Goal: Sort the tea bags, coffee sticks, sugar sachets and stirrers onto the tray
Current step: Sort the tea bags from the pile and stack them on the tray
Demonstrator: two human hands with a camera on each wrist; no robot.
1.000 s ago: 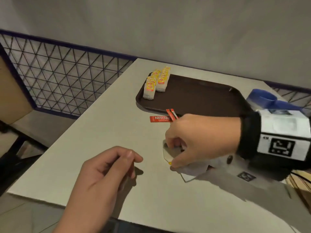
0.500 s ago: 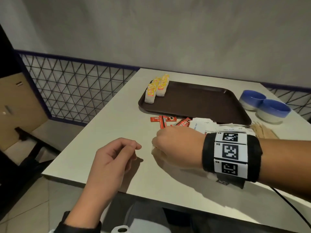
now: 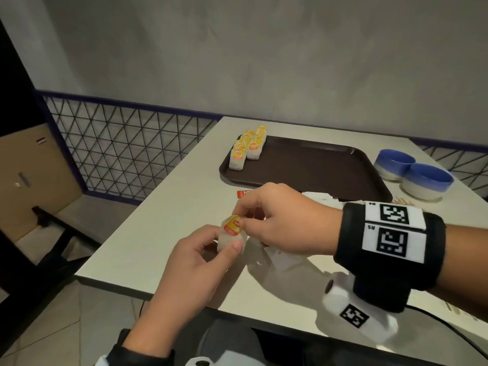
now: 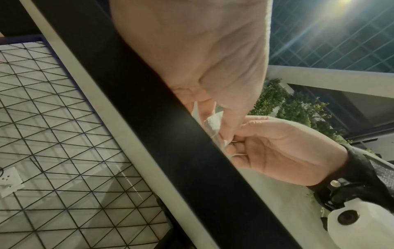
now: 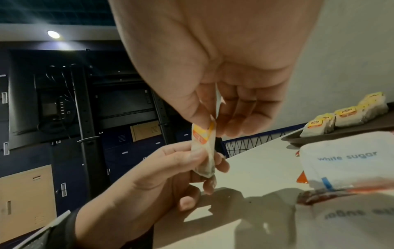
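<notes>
Tea bag (image 3: 232, 235) sits low centre of my head view, held above the near part of the worktop (image 3: 169, 223) between both hands. My left hand (image 3: 196, 262) pinches its lower white body, thumb on the near face, fingers curled behind. My right hand (image 3: 280, 220) pinches the yellow-and-red tag end at the top, thumb against forefinger; the other fingers hang loosely curled. From the right wrist view the bag stands roughly upright, tag uppermost.

Tray (image 3: 311, 165), dark brown, lies at centre right of the head view on the far part of the worktop. Two rows of tea bags (image 3: 248, 147) stand in its left end; the rest of its floor shows bare.

Sugar sachets (image 5: 345, 161), white, marked "white sugar", lie on the worktop right of my hands, partly under my right wrist. A red coffee stick (image 3: 244, 193) peeks out behind my right hand, just short of the tray's near rim.

Two blue-and-white bowls (image 3: 414, 173) stand touching at the right edge of the frame, beside the tray.
</notes>
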